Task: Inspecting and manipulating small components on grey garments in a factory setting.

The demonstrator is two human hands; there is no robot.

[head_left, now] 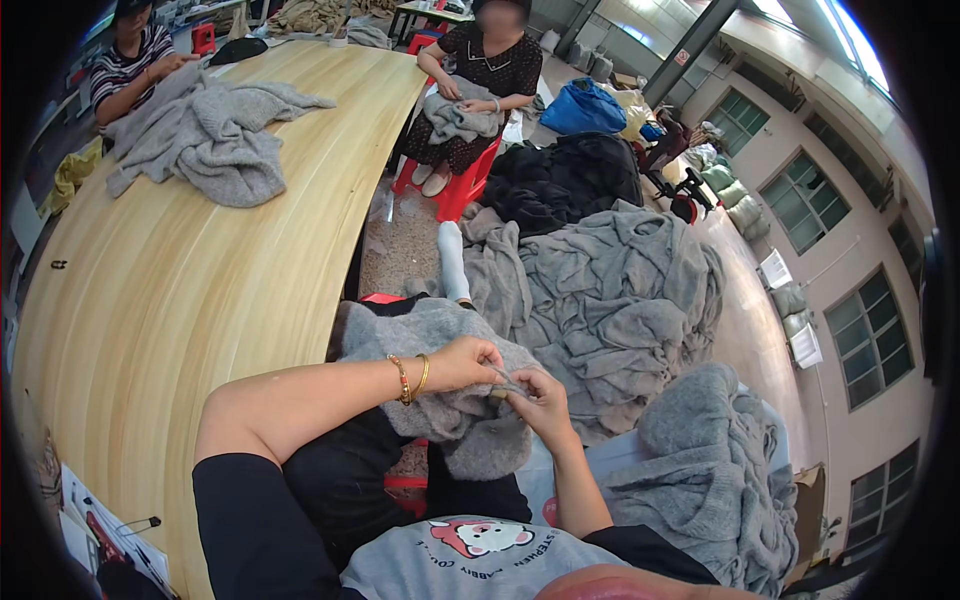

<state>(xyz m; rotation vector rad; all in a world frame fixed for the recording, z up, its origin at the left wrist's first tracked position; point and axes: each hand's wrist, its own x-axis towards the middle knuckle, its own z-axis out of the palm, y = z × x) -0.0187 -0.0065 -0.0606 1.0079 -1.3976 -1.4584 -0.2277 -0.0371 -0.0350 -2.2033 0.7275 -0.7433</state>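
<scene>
Dark capital lettering (487,567) arcs around the white cartoon animal in a red hood (490,538) printed on the front of my grey, black-sleeved fabric shirt (400,562). Beyond, a small pale sign with a reddish mark (682,57) shows on a long dark column (712,28), too small for me to read.

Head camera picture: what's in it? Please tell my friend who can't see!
The camera wearer's left hand and right hand pinch a gray fuzzy garment. A wooden table is on the left, a big gray fabric pile on the right, and ahead another person sits on a red stool.
</scene>
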